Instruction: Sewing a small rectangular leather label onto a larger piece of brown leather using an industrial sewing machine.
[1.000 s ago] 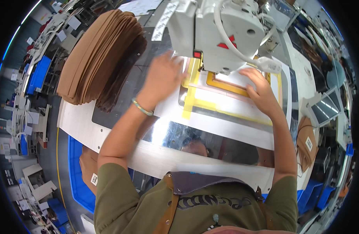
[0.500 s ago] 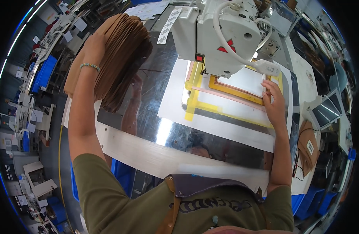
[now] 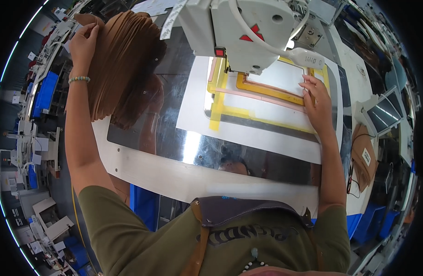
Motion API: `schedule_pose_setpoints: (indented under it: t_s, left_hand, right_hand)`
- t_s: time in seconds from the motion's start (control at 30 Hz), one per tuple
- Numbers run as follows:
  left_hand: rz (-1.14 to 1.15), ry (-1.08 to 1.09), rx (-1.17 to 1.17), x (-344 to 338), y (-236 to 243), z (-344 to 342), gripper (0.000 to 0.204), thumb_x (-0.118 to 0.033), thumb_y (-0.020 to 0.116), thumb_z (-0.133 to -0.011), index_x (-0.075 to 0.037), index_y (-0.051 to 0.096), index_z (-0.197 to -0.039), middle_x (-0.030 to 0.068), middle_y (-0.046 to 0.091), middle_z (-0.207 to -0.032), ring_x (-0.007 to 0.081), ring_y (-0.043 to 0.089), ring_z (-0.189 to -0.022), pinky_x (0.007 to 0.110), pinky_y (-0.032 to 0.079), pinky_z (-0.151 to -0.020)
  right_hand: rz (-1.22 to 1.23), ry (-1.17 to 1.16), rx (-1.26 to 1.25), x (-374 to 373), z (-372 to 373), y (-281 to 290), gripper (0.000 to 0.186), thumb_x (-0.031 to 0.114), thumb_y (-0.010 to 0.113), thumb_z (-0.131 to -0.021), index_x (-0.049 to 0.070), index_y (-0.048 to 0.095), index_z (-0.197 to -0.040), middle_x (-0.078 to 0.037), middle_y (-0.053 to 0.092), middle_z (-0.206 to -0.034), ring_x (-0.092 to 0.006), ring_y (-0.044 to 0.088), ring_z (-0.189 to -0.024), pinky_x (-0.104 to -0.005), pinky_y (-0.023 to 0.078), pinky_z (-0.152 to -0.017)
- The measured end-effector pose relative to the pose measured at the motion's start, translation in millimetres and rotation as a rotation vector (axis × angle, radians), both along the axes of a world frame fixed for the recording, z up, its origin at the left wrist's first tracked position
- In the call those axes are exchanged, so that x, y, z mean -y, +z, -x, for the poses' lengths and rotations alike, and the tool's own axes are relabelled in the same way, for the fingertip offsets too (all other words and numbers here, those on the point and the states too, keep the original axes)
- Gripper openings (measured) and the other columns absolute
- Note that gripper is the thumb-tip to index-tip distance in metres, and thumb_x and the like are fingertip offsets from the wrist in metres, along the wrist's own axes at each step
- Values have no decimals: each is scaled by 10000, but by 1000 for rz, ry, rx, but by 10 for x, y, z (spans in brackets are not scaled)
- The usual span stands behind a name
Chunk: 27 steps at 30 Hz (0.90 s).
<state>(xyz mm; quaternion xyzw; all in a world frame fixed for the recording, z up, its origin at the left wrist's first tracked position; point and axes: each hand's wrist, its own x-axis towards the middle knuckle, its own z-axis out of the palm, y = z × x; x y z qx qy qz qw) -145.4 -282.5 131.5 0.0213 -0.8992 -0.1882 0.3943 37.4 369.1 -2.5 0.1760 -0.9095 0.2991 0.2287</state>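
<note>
My left hand (image 3: 84, 45) is at the far left, its fingertips pinched on the lifted upper edge of a brown fabric piece (image 3: 88, 19). This piece belongs to a thick, curved stack of brown fabric pieces (image 3: 128, 60), which leans over on the left of the metal table plate. My right hand (image 3: 318, 102) lies by the right side of a yellow-edged sewing template (image 3: 271, 95), fingers loosely bent and apart, fingertips touching its rim. The template sits beneath the white head of a sewing machine (image 3: 248, 39). No fabric shows in the right hand.
White sheeting (image 3: 193, 112) lies under the template on the shiny metal plate (image 3: 147, 133). To the right are a small tilted screen (image 3: 384, 108) and more brown pieces (image 3: 364, 158). A blue bin (image 3: 145, 207) stands below the table's front edge. Other workstations line the far left.
My left hand has moved from the stack's side up to its far top edge, where a piece now curls up in the fingers. My right hand stays by the template. The view has shifted slightly.
</note>
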Motion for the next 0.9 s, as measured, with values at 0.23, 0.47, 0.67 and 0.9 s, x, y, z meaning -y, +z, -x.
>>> schedule_pose_setpoints:
  t_s: [0.23, 0.47, 0.67, 0.9]
  left_hand:
    - [459, -599, 43, -1491, -1055, -1293, 67, -58, 721, -952, -20, 713, -1007, 132, 650, -917, 325, 671, -783, 434, 560, -697]
    - [662, -824, 261, -1783, -1425, -1851, 456, -30, 712, -818, -7, 680, -1272, 89, 640, -1035, 254, 659, -956, 373, 570, -771]
    - [626, -633, 296, -1480, -1406, -2217, 441, -12, 728, -834, -16, 702, -1274, 94, 666, -1045, 298, 667, -947, 409, 569, -790]
    - [617, -360, 303, -522, -1660, -2431, 335, 39, 692, -909, -34, 737, -1232, 98, 749, -1274, 305, 735, -1127, 401, 603, -956]
  right_hand:
    - [-256, 286, -71, 437, -112, 133, 242, -11, 686, -907, 24, 742, -1140, -116, 711, -1277, -311, 687, -1133, -410, 580, -918]
    - [-440, 487, -218, 1273, -12, -64, 363, 65, 779, -815, 46, 755, -1177, -85, 714, -1248, -258, 698, -1074, -377, 600, -891]
    - [-604, 357, -334, 1659, 243, -357, 200, 93, 763, -802, 38, 727, -990, -54, 642, -978, -177, 692, -885, -305, 598, -639]
    - [-584, 325, -408, 1694, 244, -285, 121, 99, 756, -778, 72, 684, -872, -36, 611, -886, -170, 685, -865, -298, 588, -623]
